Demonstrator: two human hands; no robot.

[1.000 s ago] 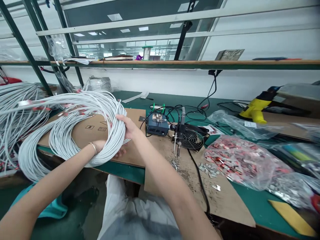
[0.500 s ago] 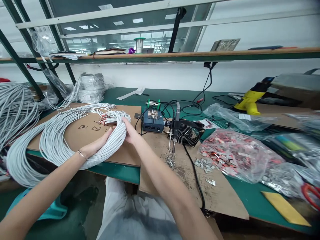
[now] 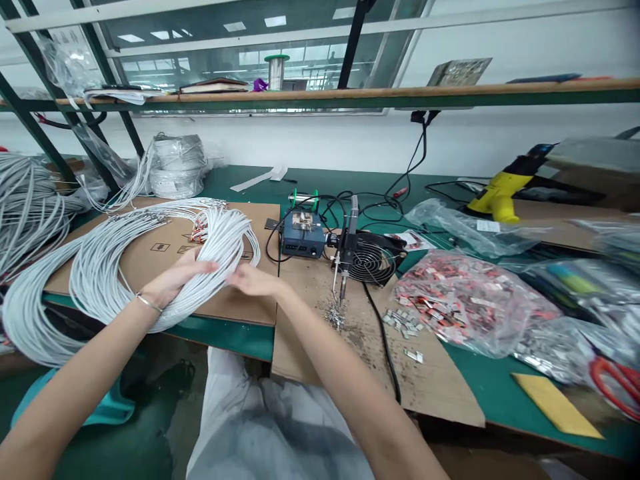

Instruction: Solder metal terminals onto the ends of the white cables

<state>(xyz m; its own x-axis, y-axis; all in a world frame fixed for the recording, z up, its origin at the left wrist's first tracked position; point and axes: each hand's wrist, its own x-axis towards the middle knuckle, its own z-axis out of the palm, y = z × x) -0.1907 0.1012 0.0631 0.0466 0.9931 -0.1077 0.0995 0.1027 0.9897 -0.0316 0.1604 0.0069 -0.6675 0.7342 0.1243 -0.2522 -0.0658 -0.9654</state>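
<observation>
A thick bundle of white cables (image 3: 205, 273) curves over the cardboard sheet (image 3: 145, 257) at the left of the bench. My left hand (image 3: 180, 272) is wrapped round the bundle from its left side, thumb lying across the cables. At the bundle's right side my right hand (image 3: 253, 279) has its fingers closed on the cable strands, its fingertips partly hidden. Red and white cable ends (image 3: 199, 230) show behind the bundle. More looped white cables (image 3: 37, 307) lie to the left of it.
A blue soldering station (image 3: 303, 237), an upright iron (image 3: 349, 247) and a round black fan (image 3: 373, 260) stand right of the cables. Farther right are a bag of red parts (image 3: 465, 300), a yellow heat gun (image 3: 503, 190) and red scissors (image 3: 615, 383). A shelf (image 3: 320, 99) crosses behind.
My right hand has moved down and slightly left along the bundle. The upper part of the bundle has loosened and spread, with some strands separating at the right. The camera view has shifted slightly.
</observation>
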